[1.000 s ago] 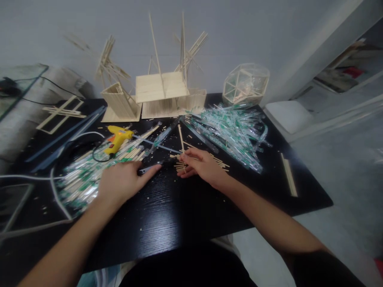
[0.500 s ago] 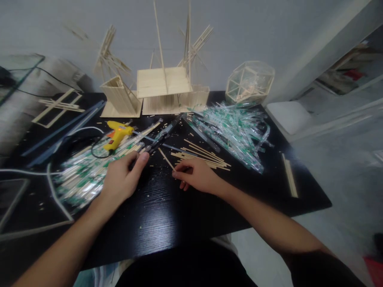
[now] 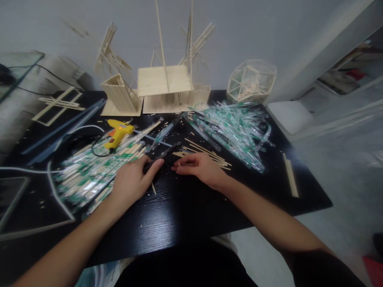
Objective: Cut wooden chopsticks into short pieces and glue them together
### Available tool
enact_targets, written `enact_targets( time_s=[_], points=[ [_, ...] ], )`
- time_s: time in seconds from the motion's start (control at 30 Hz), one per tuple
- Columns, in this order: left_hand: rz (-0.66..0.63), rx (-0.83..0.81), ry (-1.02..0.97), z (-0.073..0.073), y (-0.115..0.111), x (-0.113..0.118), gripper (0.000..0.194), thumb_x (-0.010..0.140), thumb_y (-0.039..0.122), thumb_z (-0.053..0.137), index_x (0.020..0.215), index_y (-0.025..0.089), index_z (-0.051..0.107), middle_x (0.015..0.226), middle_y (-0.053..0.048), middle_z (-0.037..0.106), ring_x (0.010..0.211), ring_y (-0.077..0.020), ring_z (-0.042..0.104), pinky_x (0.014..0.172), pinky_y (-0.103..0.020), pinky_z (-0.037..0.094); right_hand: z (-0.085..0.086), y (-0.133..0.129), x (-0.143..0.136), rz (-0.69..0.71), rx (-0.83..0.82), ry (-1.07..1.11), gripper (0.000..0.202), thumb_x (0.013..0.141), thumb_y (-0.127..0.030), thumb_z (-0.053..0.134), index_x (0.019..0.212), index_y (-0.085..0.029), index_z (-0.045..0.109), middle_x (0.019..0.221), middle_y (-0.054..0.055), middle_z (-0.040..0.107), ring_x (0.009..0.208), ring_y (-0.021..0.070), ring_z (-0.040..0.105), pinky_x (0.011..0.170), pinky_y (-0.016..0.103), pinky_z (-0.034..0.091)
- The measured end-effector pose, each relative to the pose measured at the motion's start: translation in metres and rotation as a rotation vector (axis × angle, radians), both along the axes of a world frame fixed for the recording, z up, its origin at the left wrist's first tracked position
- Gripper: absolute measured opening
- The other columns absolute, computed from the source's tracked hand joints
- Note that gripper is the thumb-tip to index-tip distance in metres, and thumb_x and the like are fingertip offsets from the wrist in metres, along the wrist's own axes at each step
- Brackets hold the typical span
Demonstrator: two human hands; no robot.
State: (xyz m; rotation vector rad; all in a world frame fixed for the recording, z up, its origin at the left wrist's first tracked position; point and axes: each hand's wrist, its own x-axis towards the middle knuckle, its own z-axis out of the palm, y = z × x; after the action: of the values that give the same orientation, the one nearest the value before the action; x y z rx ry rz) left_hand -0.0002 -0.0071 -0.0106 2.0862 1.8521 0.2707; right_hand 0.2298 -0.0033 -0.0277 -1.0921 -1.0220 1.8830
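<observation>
Black tabletop [image 3: 191, 215], grey wall [image 3: 254, 32] at 12 o'clock. Half a second ago a stick jutted from the right hand [image 3: 203, 169] toward 11; now those fingers pinch only a short pale stub [image 3: 179, 164], at the hand's 9 o'clock. Loose stick [image 3: 154, 189] now shows at the left hand's [image 3: 131, 177] 4 o'clock. Left fingers wrap a dark tool [image 3: 169, 152] aimed at 2. Probably just snipped (cut itself not visible). Stub: thin, mostly hidden; loose stick straight, slim.
</observation>
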Motion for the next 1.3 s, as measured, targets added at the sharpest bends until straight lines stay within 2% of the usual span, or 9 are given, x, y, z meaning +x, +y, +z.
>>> enact_targets(
  time_s=[0.1, 0.2, 0.3, 0.43, 0.5, 0.7, 0.83, 1.13, 1.3],
  points=[
    [-0.006, 0.06, 0.022, 0.0, 0.0, -0.004, 0.06, 0.097, 0.07, 0.029, 0.09, 0.021, 0.064, 0.076, -0.006, 0.07, 0.073, -0.0263, 0.066, 0.067, -0.034, 0.041, 0.002, -0.001, -0.001, -0.002, -0.018, 0.064, 0.032, 0.069, -0.032, 0.091, 0.092, -0.015, 0.077, 0.092, 0.005, 0.079, 0.089, 0.0199, 0.078, 0.087, 0.038, 0.065],
    [-0.03, 0.149, 0.046, 0.001, -0.001, -0.009, 0.061, 0.097, 0.07, 0.032, 0.101, 0.02, 0.067, 0.092, -0.009, 0.075, 0.083, -0.028, 0.07, 0.071, -0.035, 0.046, 0.005, 0.0, 0.0, -0.015, 0.014, 0.084, 0.036, 0.073, -0.033, 0.09, 0.1, -0.015, 0.075, 0.086, 0.005, 0.079, 0.085, 0.0175, 0.078, 0.082, 0.033, 0.065],
    [-0.057, 0.222, 0.056, 0.001, -0.003, -0.011, 0.064, 0.096, 0.071, 0.034, 0.108, 0.019, 0.069, 0.099, -0.011, 0.076, 0.089, -0.0296, 0.071, 0.074, -0.037, 0.05, 0.007, 0.001, 0.0, -0.054, 0.044, 0.094, 0.035, 0.072, -0.031, 0.09, 0.098, -0.016, 0.073, 0.087, 0.005, 0.08, 0.081, 0.0169, 0.078, 0.075, 0.029, 0.065],
    [-0.118, 0.259, 0.037, 0.001, -0.006, -0.01, 0.064, 0.096, 0.071, 0.035, 0.107, 0.018, 0.069, 0.098, -0.012, 0.076, 0.09, -0.0307, 0.072, 0.077, -0.04, 0.053, 0.009, 0.001, 0.0, -0.081, 0.12, 0.056, 0.028, 0.074, -0.034, 0.088, 0.089, -0.016, 0.072, 0.09, 0.006, 0.08, 0.073, 0.0168, 0.077, 0.052, 0.02, 0.057],
    [-0.147, 0.264, 0.018, 0.0, -0.007, -0.01, 0.062, 0.097, 0.069, 0.036, 0.108, 0.018, 0.069, 0.1, -0.012, 0.076, 0.091, -0.0308, 0.072, 0.078, -0.041, 0.054, 0.009, 0.0, 0.0, -0.07, 0.149, 0.046, 0.027, 0.076, -0.036, 0.087, 0.089, -0.016, 0.073, 0.091, 0.005, 0.08, 0.07, 0.016, 0.077, 0.048, 0.019, 0.054],
    [-0.166, 0.296, 0.016, -0.002, -0.008, -0.011, 0.057, 0.097, 0.066, 0.039, 0.112, 0.019, 0.067, 0.102, -0.011, 0.074, 0.092, -0.03, 0.071, 0.08, -0.041, 0.054, 0.01, 0.0, -0.002, -0.087, 0.157, 0.079, 0.027, 0.07, -0.034, 0.091, 0.084, -0.017, 0.075, 0.076, 0.0, 0.075, 0.065, 0.0132, 0.073, 0.058, 0.022, 0.062],
    [-0.177, 0.294, 0.026, -0.003, -0.008, -0.012, 0.06, 0.098, 0.066, 0.035, 0.114, 0.018, 0.066, 0.105, -0.012, 0.074, 0.095, -0.0308, 0.071, 0.08, -0.042, 0.054, 0.011, 0.0, -0.003, -0.081, 0.159, 0.08, 0.028, 0.07, -0.035, 0.091, 0.085, -0.017, 0.076, 0.074, -0.001, 0.074, 0.065, 0.0126, 0.071, 0.065, 0.026, 0.064],
    [-0.147, 0.218, 0.046, 0.001, -0.009, -0.008, 0.064, 0.097, 0.07, 0.031, 0.114, 0.018, 0.065, 0.108, -0.013, 0.073, 0.097, -0.0314, 0.069, 0.08, -0.042, 0.053, 0.01, 0.0, -0.002, -0.084, 0.186, 0.056, 0.037, 0.069, -0.047, 0.09, 0.083, -0.016, 0.076, 0.072, 0.0, 0.073, 0.064, 0.0129, 0.072, 0.067, 0.027, 0.066],
    [-0.134, 0.195, 0.054, 0.001, -0.01, -0.007, 0.059, 0.097, 0.068, 0.033, 0.112, 0.02, 0.064, 0.106, -0.012, 0.073, 0.096, -0.0294, 0.069, 0.081, -0.04, 0.053, 0.012, -0.001, -0.002, -0.082, 0.162, 0.032, 0.034, 0.07, -0.044, 0.091, 0.082, -0.016, 0.076, 0.071, 0.0, 0.074, 0.064, 0.0141, 0.072, 0.068, 0.03, 0.066]
  ],
)
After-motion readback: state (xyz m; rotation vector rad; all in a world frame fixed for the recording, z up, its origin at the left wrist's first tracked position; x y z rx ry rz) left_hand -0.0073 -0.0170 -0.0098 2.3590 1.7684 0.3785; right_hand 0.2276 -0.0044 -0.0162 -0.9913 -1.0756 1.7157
